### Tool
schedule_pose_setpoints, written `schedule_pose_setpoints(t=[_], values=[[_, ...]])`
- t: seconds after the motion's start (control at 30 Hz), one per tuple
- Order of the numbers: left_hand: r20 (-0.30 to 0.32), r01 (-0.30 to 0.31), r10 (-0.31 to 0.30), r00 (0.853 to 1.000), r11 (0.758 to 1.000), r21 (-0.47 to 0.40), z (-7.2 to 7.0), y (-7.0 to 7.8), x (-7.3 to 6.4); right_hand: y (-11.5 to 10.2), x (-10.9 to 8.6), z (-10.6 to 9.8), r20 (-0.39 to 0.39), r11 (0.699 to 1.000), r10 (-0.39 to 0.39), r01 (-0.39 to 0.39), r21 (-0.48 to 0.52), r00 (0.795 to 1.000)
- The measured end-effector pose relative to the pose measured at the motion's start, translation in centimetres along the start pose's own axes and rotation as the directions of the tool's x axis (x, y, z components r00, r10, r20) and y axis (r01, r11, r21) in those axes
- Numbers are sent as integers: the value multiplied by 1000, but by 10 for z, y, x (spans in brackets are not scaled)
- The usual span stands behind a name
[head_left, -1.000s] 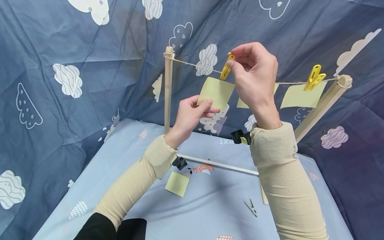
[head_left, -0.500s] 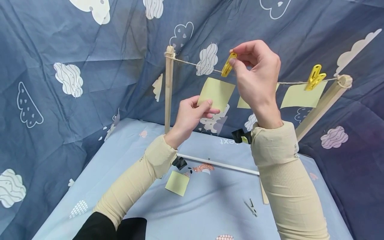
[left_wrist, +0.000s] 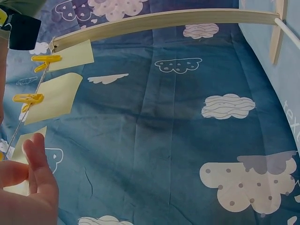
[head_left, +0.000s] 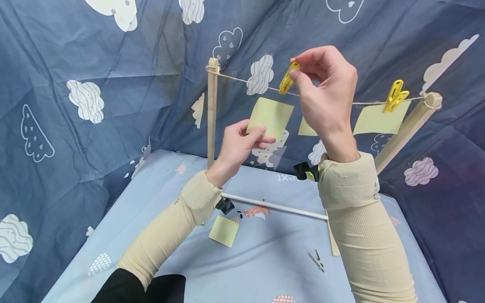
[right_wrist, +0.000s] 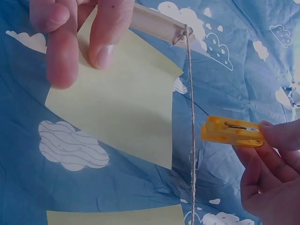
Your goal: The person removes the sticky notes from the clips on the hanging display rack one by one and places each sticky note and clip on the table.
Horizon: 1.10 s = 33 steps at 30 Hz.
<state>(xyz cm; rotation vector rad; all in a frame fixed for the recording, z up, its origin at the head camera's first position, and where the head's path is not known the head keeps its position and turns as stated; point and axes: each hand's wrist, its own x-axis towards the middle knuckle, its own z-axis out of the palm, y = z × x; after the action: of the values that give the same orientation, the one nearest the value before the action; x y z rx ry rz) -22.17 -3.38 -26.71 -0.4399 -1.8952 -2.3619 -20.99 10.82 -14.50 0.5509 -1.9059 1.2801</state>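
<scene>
My left hand [head_left: 236, 145] pinches a pale yellow sticky note [head_left: 272, 115] by its lower part, thumb in front. The note hangs just below a thin string [head_left: 242, 80]. My right hand [head_left: 329, 92] pinches a yellow clothespin [head_left: 289, 79] by its handle end between thumb and fingers. In the right wrist view, the clothespin's tip [right_wrist: 206, 132] points at the string [right_wrist: 192, 117] with a small gap, and the note's edge [right_wrist: 169, 122] is on the other side. The left wrist view has two notes [left_wrist: 56, 101] held on the string by yellow clothespins [left_wrist: 28, 98].
Wooden posts [head_left: 212, 118] stand at both ends of the string, the right one [head_left: 407, 130] leaning in this view. A white rod [head_left: 280, 207] runs low between them. Another sticky note [head_left: 224, 231] and a pale clothespin [head_left: 316, 261] lie on the light blue sheet [head_left: 265, 269].
My right hand has risen slightly with the clothespin, farther above the note. My left hand and its note have stayed almost in place.
</scene>
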Motion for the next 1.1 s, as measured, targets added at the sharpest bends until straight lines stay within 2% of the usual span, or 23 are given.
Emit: schedule_pose_setpoints(t=[0.2, 0.43, 0.63, 0.77, 0.9, 1.1], values=[[-9, -7, 7, 1000, 1000, -11, -1, 1, 0, -3, -3, -3, 13, 998, -67, 67, -5, 998], [-5, -13, 13, 1000, 999, -34, -2, 2, -3, -8, -4, -8, 13, 999, -35, 35, 9, 999], [2, -16, 16, 1000, 1000, -23, -6, 3, -9, -10, -9, -12, 12, 998, -42, 41, 52, 999], [8, -22, 22, 1000, 1000, -1, -11, 0, -11, -13, -13, -16, 0, 995, -32, 32, 92, 999], [-4, -40, 40, 999, 997, 61, -17, -1, -14, -14, -17, -21, -13, 990, -24, 25, 136, 1000], [-21, -22, 25, 999, 991, 129, -25, -4, -18, -11, -22, -29, -36, 976, -110, 115, 184, 993]])
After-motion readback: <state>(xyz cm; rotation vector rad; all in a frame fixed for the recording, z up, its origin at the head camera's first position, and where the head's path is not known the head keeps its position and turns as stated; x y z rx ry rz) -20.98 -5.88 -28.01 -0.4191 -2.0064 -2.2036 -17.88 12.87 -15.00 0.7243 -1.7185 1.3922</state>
